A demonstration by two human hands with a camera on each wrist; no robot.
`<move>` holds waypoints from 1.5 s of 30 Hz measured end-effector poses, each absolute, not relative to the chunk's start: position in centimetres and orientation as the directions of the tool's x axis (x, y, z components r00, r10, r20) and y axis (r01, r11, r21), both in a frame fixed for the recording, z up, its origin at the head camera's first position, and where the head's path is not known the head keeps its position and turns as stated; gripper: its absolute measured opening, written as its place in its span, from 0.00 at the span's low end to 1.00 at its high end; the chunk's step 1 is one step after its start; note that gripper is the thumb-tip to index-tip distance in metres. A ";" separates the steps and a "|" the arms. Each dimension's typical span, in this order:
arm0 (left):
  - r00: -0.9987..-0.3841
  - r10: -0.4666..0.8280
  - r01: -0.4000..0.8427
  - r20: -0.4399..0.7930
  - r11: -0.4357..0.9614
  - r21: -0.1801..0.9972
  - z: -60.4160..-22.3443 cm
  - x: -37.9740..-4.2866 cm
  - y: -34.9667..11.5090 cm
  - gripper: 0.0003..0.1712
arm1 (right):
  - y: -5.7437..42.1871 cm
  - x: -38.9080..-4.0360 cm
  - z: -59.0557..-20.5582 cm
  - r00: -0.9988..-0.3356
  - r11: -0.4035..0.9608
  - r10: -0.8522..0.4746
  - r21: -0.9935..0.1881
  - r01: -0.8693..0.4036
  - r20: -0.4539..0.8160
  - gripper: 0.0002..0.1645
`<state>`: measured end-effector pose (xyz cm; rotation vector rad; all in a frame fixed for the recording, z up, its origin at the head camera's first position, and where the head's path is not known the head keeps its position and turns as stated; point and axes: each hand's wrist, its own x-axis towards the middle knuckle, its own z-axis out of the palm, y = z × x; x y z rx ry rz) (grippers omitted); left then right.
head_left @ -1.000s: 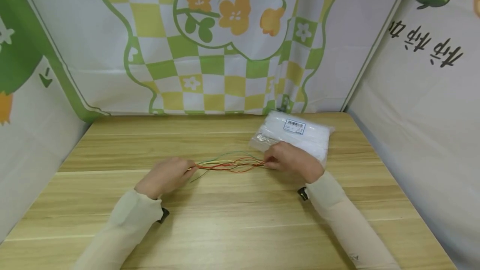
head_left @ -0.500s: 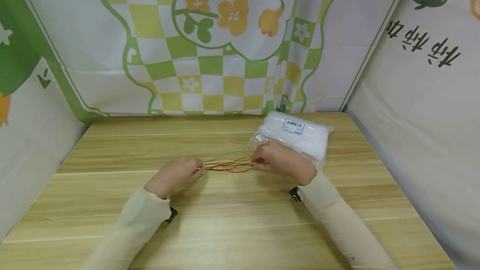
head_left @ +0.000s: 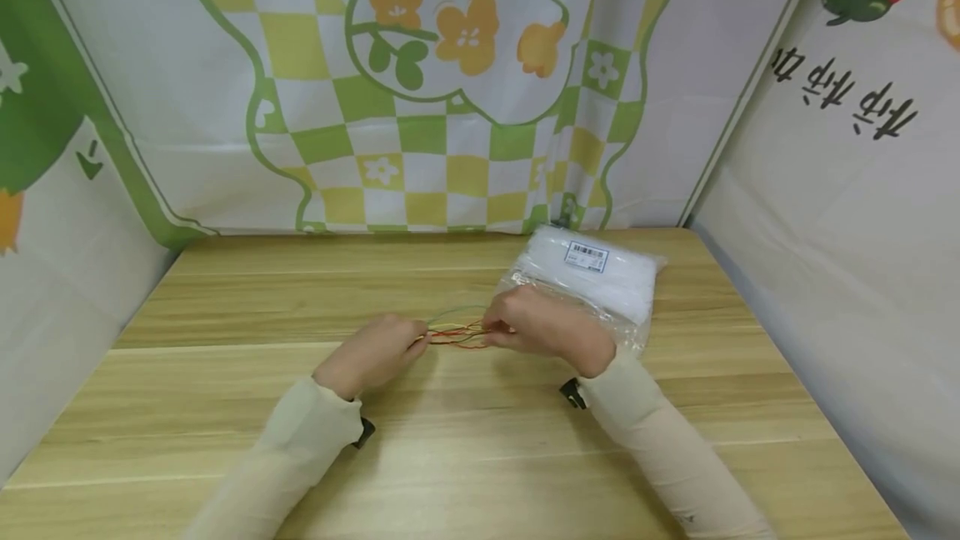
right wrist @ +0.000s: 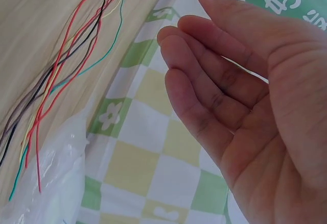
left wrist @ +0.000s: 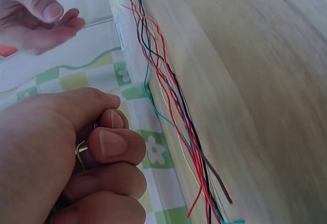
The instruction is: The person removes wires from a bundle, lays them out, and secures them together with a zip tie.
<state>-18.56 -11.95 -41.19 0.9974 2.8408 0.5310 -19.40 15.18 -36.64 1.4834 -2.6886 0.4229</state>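
A bundle of thin wires [head_left: 453, 333] in red, black, brown, yellow and green lies lengthwise on the wooden table. My left hand [head_left: 373, 352] is over its left end, fingers curled. In the left wrist view this hand [left wrist: 107, 152] is apart from the wires [left wrist: 166, 71], with a thin yellowish curved line showing between its fingers. Over the right end is my right hand [head_left: 542, 327]. Its fingers are relaxed and bent in the right wrist view, where the hand [right wrist: 235, 91] holds nothing and the wires [right wrist: 61, 60] lie beside it on the table.
A clear plastic bag [head_left: 581, 277] packed with white contents and carrying a barcode label lies behind my right hand, partly covered by it. The wooden table [head_left: 465, 448] ends at a patterned curtain [head_left: 468, 148]. Pale fabric walls stand left and right.
Both hands have moved inward toward each other above the wires, so less of the bundle shows between them. The wires and the bag stay in place.
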 end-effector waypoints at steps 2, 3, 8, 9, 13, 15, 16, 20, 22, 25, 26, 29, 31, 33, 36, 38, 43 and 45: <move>-0.779 0.626 0.600 0.041 0.723 0.343 -41.3 -18.6 -11.6 0.16 | 14.8 -19.4 -36.8 -0.528 0.488 -0.831 -0.225 -0.843 0.175 0.08; -0.776 0.629 0.603 0.044 0.721 0.342 -41.2 -18.6 -11.5 0.15 | 14.7 -19.4 -36.8 -0.524 0.484 -0.833 -0.225 -0.845 0.178 0.07; -0.763 0.644 0.619 0.056 0.702 0.353 -41.1 -18.5 -10.7 0.12 | 13.8 -19.1 -36.7 -0.504 0.468 -0.841 -0.206 -0.859 0.194 0.07; -0.757 0.651 0.624 0.059 0.693 0.360 -41.1 -18.4 -10.5 0.12 | 13.7 -19.1 -36.6 -0.501 0.464 -0.843 -0.208 -0.861 0.196 0.08; -0.732 0.678 0.646 0.058 0.666 0.372 -41.1 -18.3 -10.0 0.11 | 13.2 -18.9 -36.3 -0.502 0.462 -0.842 -0.214 -0.861 0.198 0.09; -0.726 0.685 0.652 0.056 0.660 0.374 -41.1 -18.2 -9.9 0.11 | 13.0 -18.8 -36.2 -0.504 0.467 -0.841 -0.205 -0.860 0.197 0.08; -0.724 0.687 0.653 0.053 0.660 0.372 -41.1 -18.2 -9.8 0.11 | 12.8 -18.8 -36.2 -0.503 0.467 -0.842 -0.201 -0.861 0.197 0.08; -0.723 0.690 0.653 0.050 0.657 0.377 -41.1 -18.1 -9.4 0.10 | 12.4 -18.7 -36.3 -0.485 0.447 -0.852 -0.207 -0.870 0.200 0.06; -0.723 0.690 0.650 0.046 0.655 0.385 -41.1 -18.1 -9.2 0.10 | 12.2 -18.7 -36.4 -0.473 0.432 -0.858 -0.218 -0.875 0.199 0.07; -0.729 0.684 0.638 0.036 0.659 0.399 -41.0 -18.0 -9.0 0.11 | 11.8 -18.7 -36.6 -0.467 0.423 -0.863 -0.231 -0.876 0.191 0.10; -0.731 0.682 0.634 0.033 0.660 0.403 -41.0 -18.0 -8.9 0.13 | 11.7 -18.7 -36.7 -0.469 0.426 -0.863 -0.227 -0.876 0.189 0.10; -0.737 0.675 0.623 0.027 0.663 0.415 -40.9 -17.9 -8.9 0.18 | 11.5 -18.6 -36.8 -0.481 0.443 -0.858 -0.211 -0.871 0.182 0.12; -0.738 0.675 0.618 0.021 0.662 0.425 -41.0 -17.8 -8.9 0.20 | 11.4 -18.5 -36.8 -0.485 0.454 -0.855 -0.189 -0.871 0.183 0.12; -0.735 0.678 0.617 0.018 0.658 0.432 -41.0 -17.7 -8.9 0.22 | 11.3 -18.4 -36.9 -0.486 0.460 -0.854 -0.169 -0.872 0.183 0.12; -0.722 0.691 0.641 0.035 0.650 0.408 -41.2 -17.7 -9.0 0.21 | 11.5 -18.5 -36.8 -0.469 0.445 -0.860 -0.156 -0.882 0.201 0.11; -0.712 0.701 0.654 0.039 0.642 0.400 -41.4 -17.7 -9.3 0.16 | 12.1 -18.6 -36.7 -0.455 0.430 -0.864 -0.152 -0.890 0.214 0.11; -0.709 0.705 0.632 -0.015 0.645 0.429 -41.4 -17.9 -10.4 0.16 | 13.3 -19.2 -36.7 -0.445 0.420 -0.863 -0.150 -0.895 0.240 0.11; -0.707 0.706 0.628 -0.025 0.644 0.436 -41.2 -18.0 -10.4 0.16 | 13.2 -19.3 -36.9 -0.441 0.415 -0.861 -0.152 -0.897 0.254 0.07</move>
